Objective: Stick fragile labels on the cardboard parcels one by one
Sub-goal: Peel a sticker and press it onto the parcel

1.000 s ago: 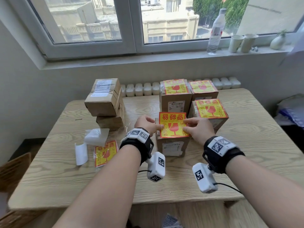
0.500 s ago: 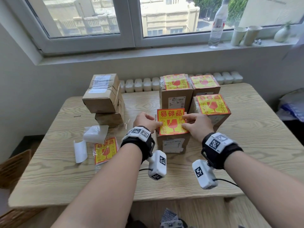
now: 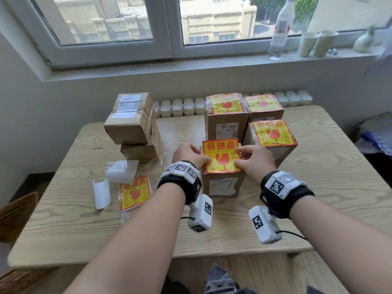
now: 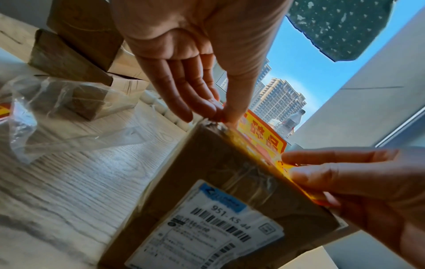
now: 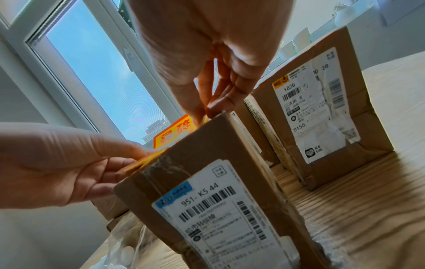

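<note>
A red-and-yellow fragile label [image 3: 221,153] lies over the top of the front cardboard parcel [image 3: 222,185] at the table's middle. My left hand [image 3: 206,161] pinches the label's left edge and my right hand [image 3: 238,158] pinches its right edge. In the left wrist view my left hand [image 4: 218,114] meets the label [image 4: 262,134] at the parcel's [image 4: 207,182] top corner. The label's far part stands lifted off the box. In the right wrist view my right hand [image 5: 205,111] grips the label [image 5: 174,131] at the parcel's [image 5: 207,163] other top corner.
Three labelled parcels [image 3: 226,102] [image 3: 263,102] [image 3: 273,132] stand behind and to the right. Two plain parcels [image 3: 129,117] are stacked at back left. A bagged pack of labels [image 3: 134,193] and peeled backing papers [image 3: 101,194] lie on the wooden table [image 3: 318,187] at left.
Both hands keep their pinch on the label over the front parcel, and it has hardly shifted. The head view has tilted slightly.
</note>
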A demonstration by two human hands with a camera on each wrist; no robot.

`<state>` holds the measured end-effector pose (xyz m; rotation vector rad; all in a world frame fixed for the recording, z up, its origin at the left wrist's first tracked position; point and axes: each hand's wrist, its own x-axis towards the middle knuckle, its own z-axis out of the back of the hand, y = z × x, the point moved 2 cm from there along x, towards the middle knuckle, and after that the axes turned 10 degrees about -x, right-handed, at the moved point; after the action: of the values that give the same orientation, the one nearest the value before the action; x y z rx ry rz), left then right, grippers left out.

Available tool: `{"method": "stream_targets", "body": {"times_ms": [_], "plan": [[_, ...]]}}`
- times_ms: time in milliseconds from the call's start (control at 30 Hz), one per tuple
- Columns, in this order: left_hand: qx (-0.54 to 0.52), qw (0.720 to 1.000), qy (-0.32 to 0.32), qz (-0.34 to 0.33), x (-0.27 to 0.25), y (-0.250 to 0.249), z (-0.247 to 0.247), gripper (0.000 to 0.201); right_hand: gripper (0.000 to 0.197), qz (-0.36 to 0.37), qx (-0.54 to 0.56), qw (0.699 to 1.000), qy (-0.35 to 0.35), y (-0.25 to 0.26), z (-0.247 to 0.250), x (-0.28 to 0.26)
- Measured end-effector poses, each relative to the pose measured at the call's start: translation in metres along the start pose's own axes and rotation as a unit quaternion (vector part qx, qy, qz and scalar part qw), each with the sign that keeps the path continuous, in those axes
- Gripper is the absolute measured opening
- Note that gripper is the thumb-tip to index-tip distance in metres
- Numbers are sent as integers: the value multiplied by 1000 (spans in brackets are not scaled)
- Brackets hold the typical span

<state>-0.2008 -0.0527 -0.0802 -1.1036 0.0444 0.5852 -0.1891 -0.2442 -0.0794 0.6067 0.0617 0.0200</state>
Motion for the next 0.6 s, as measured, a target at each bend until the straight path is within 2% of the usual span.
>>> {"method": "stream_targets", "body": {"times_ms": [267, 433, 500, 600], "plan": [[71, 997, -16, -33, -4, -9, -6, 33, 39, -2, -50, 999, 6, 5, 0, -1], [149, 986, -23, -71, -1, -10, -2, 45, 41, -12, -113, 993, 1, 4, 4, -6], [150, 982, -35, -112, 1, -10, 1, 43, 42, -10, -143, 990, -8, 4, 7, -7], [169, 969, 36, -175, -3, -15, -3, 51, 45, 49, -160, 986, -24, 11, 5, -3]]}}
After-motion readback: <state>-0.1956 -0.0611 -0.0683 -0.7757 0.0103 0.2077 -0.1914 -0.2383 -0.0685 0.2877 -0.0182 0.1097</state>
